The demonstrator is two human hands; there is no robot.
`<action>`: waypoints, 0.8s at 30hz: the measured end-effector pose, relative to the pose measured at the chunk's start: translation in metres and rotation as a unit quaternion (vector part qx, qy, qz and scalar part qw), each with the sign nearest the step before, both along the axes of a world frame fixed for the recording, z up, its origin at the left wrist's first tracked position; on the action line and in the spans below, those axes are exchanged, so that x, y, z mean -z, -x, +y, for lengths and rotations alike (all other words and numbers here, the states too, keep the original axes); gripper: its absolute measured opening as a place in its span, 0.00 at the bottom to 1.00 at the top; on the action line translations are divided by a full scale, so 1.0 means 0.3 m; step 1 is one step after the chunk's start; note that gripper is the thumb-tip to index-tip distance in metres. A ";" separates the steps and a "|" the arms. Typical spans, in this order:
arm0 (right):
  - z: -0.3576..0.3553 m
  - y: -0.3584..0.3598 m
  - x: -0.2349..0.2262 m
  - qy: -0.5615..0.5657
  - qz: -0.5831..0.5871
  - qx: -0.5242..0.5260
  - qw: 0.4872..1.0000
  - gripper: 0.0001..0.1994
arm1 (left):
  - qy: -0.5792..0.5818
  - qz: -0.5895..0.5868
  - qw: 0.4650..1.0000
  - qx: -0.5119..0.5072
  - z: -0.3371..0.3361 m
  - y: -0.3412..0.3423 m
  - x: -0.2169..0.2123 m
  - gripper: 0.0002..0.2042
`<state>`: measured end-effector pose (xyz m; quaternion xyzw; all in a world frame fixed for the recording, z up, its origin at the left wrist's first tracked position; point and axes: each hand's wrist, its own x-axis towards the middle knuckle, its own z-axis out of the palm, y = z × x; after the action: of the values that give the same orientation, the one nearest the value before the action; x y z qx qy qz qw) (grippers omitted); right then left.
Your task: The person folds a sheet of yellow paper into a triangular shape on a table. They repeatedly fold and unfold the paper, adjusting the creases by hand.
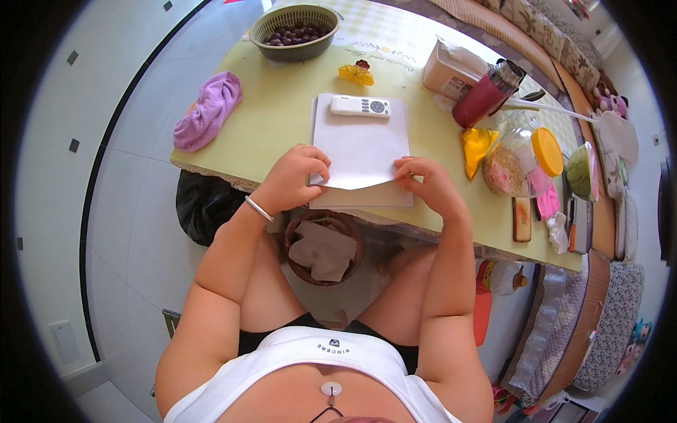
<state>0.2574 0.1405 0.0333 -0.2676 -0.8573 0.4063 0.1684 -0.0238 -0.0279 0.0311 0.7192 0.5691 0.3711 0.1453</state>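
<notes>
A white sheet of paper point(360, 151) lies on a small stack at the table's near edge, its near edge lifted and slightly bowed. At its near left corner my left hand point(302, 176) is closed, pinching the paper between thumb and fingers. My right hand point(423, 180) pinches the near right corner the same way. Under the raised edge, part of the lower sheet point(363, 197) shows. Across the far end of the paper rests a white remote control point(360, 106) with dark buttons.
On the table point(282, 113) stand a basket of dark round fruit point(296, 35), a purple cloth point(209, 113), a yellow clip point(356, 73), a red thermos point(486, 95), a tissue box point(451, 67), and a yellow-lidded jar point(508, 166). A bin point(289, 243) sits below, between my legs.
</notes>
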 end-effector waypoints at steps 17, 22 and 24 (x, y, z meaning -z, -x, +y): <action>0.034 0.193 0.057 -0.111 -0.015 0.297 0.948 0.11 | -0.021 -0.015 0.946 -0.322 0.206 0.015 0.142 0.13; 0.047 0.214 0.082 -0.166 -0.072 0.303 0.936 0.13 | -0.003 0.065 0.932 -0.356 0.212 0.004 0.155 0.15; 0.039 0.219 0.075 -0.164 -0.077 0.301 0.936 0.14 | 0.003 0.104 0.927 -0.361 0.200 -0.002 0.134 0.16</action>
<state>0.1917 0.1522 0.0107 -0.5125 -0.8016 0.1685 0.2576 -0.0233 0.0322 -0.0092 0.4996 0.8029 0.3202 -0.0563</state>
